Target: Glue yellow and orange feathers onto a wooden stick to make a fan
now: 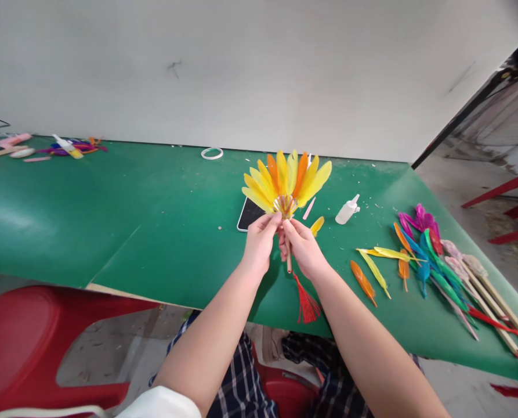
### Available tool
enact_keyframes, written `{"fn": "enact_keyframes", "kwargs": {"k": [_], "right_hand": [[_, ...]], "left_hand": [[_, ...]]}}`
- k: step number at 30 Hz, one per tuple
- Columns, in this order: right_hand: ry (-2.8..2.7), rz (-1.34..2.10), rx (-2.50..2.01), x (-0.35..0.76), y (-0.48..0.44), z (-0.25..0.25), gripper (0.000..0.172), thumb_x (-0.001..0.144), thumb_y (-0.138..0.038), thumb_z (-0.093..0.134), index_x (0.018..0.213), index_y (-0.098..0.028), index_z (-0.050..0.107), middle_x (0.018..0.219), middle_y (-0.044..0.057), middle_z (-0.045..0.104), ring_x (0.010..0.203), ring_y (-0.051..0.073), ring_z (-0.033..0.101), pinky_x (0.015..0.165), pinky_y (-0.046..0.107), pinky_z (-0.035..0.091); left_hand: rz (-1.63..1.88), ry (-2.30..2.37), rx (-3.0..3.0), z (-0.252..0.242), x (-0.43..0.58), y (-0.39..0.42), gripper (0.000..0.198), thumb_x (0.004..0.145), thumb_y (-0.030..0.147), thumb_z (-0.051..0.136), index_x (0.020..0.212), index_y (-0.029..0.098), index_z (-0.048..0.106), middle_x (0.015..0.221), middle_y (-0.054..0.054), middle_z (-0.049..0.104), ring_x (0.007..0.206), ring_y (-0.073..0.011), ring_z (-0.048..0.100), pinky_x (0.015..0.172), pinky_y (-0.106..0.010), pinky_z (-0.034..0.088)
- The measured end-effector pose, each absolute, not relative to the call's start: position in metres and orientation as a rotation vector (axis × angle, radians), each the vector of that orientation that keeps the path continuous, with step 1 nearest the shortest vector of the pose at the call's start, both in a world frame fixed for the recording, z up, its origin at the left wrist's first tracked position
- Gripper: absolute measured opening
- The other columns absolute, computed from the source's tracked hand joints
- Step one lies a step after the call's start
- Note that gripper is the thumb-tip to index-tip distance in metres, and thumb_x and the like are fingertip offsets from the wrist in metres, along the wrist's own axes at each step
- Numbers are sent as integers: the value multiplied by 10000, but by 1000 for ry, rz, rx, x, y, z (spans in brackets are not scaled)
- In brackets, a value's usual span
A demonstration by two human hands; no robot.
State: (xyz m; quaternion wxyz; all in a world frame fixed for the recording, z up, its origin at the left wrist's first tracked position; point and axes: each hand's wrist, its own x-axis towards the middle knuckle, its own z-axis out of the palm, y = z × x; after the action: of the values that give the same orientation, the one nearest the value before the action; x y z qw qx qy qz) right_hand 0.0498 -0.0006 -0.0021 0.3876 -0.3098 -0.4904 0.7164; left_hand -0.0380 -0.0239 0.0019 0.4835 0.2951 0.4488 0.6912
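A fan of yellow and orange feathers (285,177) spreads upward above the green table, mounted on a thin wooden handle (289,261). From the handle's lower end hangs a red tassel (306,302). My left hand (261,241) pinches the base of the feathers from the left. On the right side, my right hand (302,244) closes round the top of the handle, its thumb against the feather base. Both hands meet at the fan's neck and hide part of it. Behind the fan lies a dark-screened tablet or phone (250,216), partly covered.
On the green table (167,203), a white squeeze bottle (348,210) stands right of the fan. Loose colored feathers (424,261) and several wooden sticks (497,302) lie at the right edge. A tape roll (212,153) sits at the back. A red chair (19,342) is at left.
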Motion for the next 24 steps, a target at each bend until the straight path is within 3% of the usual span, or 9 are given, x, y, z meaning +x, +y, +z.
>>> {"fn": "enact_keyframes", "kwargs": {"k": [3,8,24], "right_hand": [[-1267,1799,-841,51,1,-1,315,726,-499,558,827,-201,552,634,-39,536,489,81,510,454,235,488],[-1176,1514,-973,56,8,-1,287,675,-427,630,813,-176,614,652,-20,577,559,78,531,509,215,494],[-1125,1438,-997,60,9,1,268,591,-402,711,621,-161,600,538,-22,568,500,89,529,489,227,490]], "left_hand": [[1770,1058,638,4,-41,-23,250,706,385,641,796,152,647,600,4,605,468,-86,533,470,-212,401],[1856,1079,529,4,-46,-20,252,691,372,658,808,149,642,730,-36,676,687,-138,642,685,-259,476],[1749,1122,499,5,-48,-22,245,606,310,734,774,142,670,755,-33,688,704,-131,640,715,-262,467]]}}
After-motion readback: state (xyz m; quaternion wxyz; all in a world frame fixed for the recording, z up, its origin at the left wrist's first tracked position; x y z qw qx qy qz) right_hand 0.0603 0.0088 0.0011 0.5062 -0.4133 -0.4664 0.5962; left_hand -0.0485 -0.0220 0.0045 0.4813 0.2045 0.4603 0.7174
